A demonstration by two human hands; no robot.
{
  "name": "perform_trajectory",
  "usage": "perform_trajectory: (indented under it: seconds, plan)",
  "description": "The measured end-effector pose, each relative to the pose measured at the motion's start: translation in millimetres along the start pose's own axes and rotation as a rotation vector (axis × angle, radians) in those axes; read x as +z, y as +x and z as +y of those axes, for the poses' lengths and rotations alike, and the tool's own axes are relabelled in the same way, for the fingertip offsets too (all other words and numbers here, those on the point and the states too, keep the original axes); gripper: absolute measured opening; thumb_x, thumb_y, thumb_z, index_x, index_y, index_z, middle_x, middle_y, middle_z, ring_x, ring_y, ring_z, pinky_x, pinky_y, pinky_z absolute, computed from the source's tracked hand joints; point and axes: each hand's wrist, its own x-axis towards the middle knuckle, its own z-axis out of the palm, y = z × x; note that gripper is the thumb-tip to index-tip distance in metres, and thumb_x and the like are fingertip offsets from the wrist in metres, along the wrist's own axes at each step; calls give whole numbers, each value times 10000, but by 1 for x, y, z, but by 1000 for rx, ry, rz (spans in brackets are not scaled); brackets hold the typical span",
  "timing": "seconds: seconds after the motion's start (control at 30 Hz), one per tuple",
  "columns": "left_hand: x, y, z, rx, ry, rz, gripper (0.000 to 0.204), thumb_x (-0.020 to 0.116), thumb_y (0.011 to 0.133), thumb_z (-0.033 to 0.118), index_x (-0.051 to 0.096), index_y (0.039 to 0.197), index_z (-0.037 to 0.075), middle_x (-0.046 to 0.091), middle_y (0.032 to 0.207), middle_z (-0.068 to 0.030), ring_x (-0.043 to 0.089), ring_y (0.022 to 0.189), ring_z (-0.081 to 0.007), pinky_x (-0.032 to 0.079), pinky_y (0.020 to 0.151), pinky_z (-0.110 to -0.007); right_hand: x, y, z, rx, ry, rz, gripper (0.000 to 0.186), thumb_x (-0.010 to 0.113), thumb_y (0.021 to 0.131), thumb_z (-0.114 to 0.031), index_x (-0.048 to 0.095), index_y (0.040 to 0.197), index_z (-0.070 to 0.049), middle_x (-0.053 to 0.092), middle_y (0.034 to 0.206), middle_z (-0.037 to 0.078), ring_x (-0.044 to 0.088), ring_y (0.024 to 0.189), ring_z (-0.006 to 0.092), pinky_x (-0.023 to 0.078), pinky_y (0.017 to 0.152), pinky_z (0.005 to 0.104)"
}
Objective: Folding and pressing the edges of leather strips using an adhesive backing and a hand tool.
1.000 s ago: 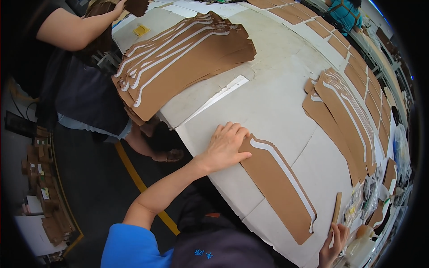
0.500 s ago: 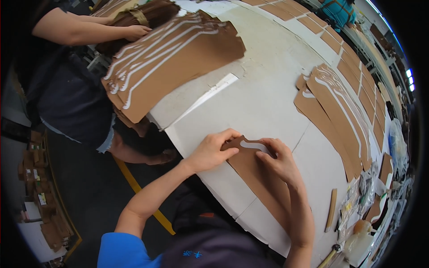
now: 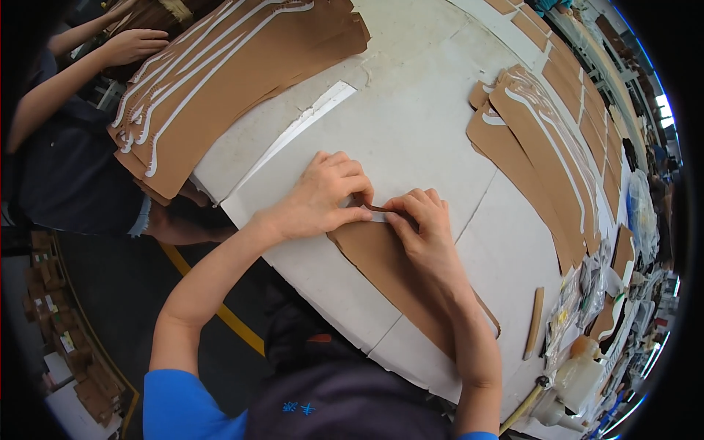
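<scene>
A brown leather-like panel [image 3: 392,268] lies on the white table in front of me, its body running toward me beneath my right forearm. At its far end my left hand [image 3: 319,194] is closed, thumb and fingers pinching the edge. My right hand [image 3: 427,229] pinches the same edge a short way to the right. Between the two thumbs a short stretch of white strip [image 3: 378,217] shows, and the brown edge behind it stands curled up. My fingers cover the rest of the strip.
Overlapping brown panels with white strips [image 3: 220,103] lie at the far left, beside a co-worker's hand [image 3: 136,46]. More such panels [image 3: 543,169] lie on the right. Near them are a narrow brown stick [image 3: 534,323], plastic bags [image 3: 579,293] and a whitish bottle [image 3: 579,381].
Both hands have closed in on the panel's far edge, which is now curled up over the strip. My view has shifted. The co-worker's hand has come off the brown bundle.
</scene>
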Motion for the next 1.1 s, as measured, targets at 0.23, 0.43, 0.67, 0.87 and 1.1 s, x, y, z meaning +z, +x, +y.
perform_trajectory:
  seconds: [0.23,0.43,0.67,0.87,1.1]
  plan:
    - [-2,-3,-14,24,-81,7,80,791,906,189,748,944,133,650,995,27,580,1090,-173,367,1005,-358,3,13,1,-77,-38,-16,132,727,886,-42,756,995,-111,624,959,4,524,979,225,363,905,382]
    - [-5,-1,-18,37,-94,-15,49,774,914,166,752,945,134,656,983,21,589,1065,-176,366,1016,-360,2,24,-4,-72,-14,-77,110,732,889,-32,775,965,-99,635,975,-1,522,985,225,370,933,371]
    - [8,-13,-12,139,154,197,145,801,850,137,738,971,87,661,1029,-26,618,1020,-209,443,939,-365,2,22,0,-74,-14,-88,121,732,898,-21,778,973,-104,629,975,-6,523,995,226,372,938,368]
    - [40,-46,26,154,350,367,404,859,735,126,743,1104,9,681,1138,-90,655,1067,-261,560,839,-374,2,22,-1,-66,-21,-85,148,745,880,-7,770,988,-105,628,978,0,524,994,225,373,943,375]
    - [41,-50,27,91,446,312,504,865,730,156,744,1188,-17,686,1226,-99,639,1127,-260,551,899,-387,1,22,5,-108,5,-86,184,724,887,28,793,989,-108,639,990,-1,524,991,222,381,934,365]
